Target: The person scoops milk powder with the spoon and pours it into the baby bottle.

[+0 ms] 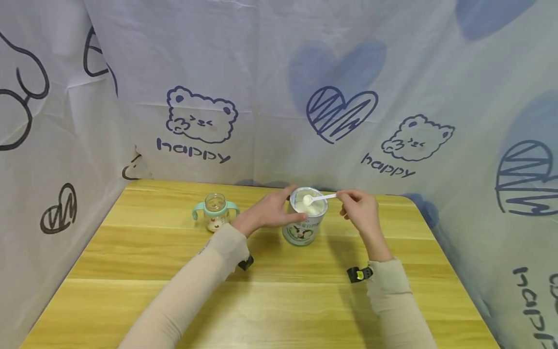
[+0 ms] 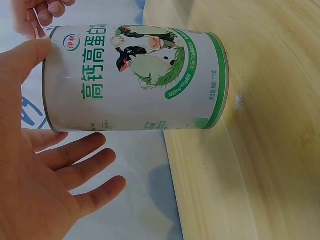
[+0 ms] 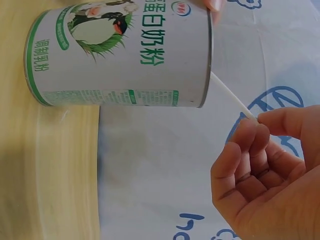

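A white and green milk powder can [image 1: 302,231] stands open on the table, with a cow picture on its label. My left hand [image 1: 272,209] holds it near the rim, thumb on the front and fingers at the side. Pale milk powder [image 1: 311,208] shows inside. Between thumb and fingertips, my right hand [image 1: 361,208] pinches the handle of a white scoop [image 1: 324,197]. The scoop's bowl lies over the can's mouth and looks filled with powder. In the right wrist view only the scoop's handle [image 3: 232,96] shows; the can hides its bowl.
Left of the can stands a clear baby bottle [image 1: 215,220] with mint-green handles, uncapped, pale contents at its base. A small white powder spot [image 2: 239,102] lies on the wooden table [image 1: 287,300] beside the can. A printed cloth [image 1: 270,97] hangs behind the table.
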Action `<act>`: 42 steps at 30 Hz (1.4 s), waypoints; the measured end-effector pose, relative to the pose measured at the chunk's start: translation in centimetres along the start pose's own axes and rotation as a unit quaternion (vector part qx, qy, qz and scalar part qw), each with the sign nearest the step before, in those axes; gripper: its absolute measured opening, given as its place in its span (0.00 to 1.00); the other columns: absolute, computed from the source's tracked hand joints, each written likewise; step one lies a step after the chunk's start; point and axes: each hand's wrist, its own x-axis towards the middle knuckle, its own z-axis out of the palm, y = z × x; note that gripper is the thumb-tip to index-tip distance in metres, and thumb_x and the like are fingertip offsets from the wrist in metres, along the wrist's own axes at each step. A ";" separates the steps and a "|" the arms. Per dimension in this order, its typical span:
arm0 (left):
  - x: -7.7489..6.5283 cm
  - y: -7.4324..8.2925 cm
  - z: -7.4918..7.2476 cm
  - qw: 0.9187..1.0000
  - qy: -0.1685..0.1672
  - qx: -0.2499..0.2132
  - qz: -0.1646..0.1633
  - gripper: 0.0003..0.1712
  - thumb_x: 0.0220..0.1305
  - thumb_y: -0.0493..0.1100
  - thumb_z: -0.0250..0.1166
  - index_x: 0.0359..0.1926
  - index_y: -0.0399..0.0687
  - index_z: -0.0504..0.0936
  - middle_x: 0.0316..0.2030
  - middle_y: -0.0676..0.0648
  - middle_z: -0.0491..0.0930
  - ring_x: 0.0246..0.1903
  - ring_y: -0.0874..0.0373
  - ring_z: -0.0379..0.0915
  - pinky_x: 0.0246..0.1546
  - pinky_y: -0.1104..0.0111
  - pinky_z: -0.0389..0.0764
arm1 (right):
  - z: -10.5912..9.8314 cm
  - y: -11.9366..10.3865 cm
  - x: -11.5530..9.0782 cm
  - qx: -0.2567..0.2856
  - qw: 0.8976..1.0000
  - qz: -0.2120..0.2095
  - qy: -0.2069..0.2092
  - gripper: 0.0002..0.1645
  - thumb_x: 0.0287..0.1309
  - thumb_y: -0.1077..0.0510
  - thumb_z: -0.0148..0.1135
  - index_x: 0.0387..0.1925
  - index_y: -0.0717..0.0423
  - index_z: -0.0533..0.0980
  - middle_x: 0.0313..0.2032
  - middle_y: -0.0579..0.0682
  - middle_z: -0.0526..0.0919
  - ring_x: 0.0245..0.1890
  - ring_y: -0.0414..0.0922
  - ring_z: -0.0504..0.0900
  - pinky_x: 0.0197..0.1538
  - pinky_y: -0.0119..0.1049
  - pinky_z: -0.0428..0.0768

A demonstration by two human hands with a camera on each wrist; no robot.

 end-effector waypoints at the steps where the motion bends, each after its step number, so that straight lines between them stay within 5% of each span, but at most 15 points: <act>1: 0.0 0.0 -0.1 1.000 0.000 0.000 0.000 0.59 0.66 0.70 0.67 0.84 0.47 0.52 0.75 0.37 0.70 0.74 0.40 0.68 0.74 0.46 0.71 | -0.1 -0.1 0.0 -0.001 1.000 0.000 0.002 0.19 0.70 0.52 0.64 0.48 0.64 0.87 0.23 0.49 0.82 0.23 0.44 0.83 0.28 0.29 0.83; 21: -1.2 -1.1 -2.4 0.999 0.039 0.008 -0.003 0.53 0.61 0.67 0.74 0.78 0.46 0.67 0.69 0.38 0.77 0.67 0.42 0.75 0.67 0.47 0.79 | 0.2 -3.4 0.4 0.004 1.000 -0.021 -0.006 0.18 0.70 0.51 0.64 0.49 0.61 0.87 0.21 0.44 0.80 0.24 0.43 0.81 0.32 0.32 0.85; 28: -2.4 -1.8 -3.7 0.999 0.044 0.009 -0.023 0.55 0.61 0.68 0.73 0.80 0.46 0.64 0.71 0.37 0.75 0.69 0.42 0.73 0.69 0.46 0.77 | 1.6 -4.4 0.4 0.038 0.999 -0.036 -0.015 0.17 0.69 0.53 0.65 0.47 0.63 0.88 0.22 0.53 0.82 0.22 0.43 0.80 0.29 0.33 0.84; 42: -5.8 -4.9 -6.9 0.995 0.080 0.013 -0.053 0.52 0.62 0.66 0.73 0.79 0.50 0.65 0.71 0.38 0.75 0.71 0.40 0.70 0.70 0.44 0.75 | 4.8 -6.0 0.3 0.076 0.995 -0.045 -0.048 0.17 0.71 0.54 0.64 0.47 0.64 0.87 0.20 0.44 0.78 0.20 0.40 0.78 0.28 0.30 0.81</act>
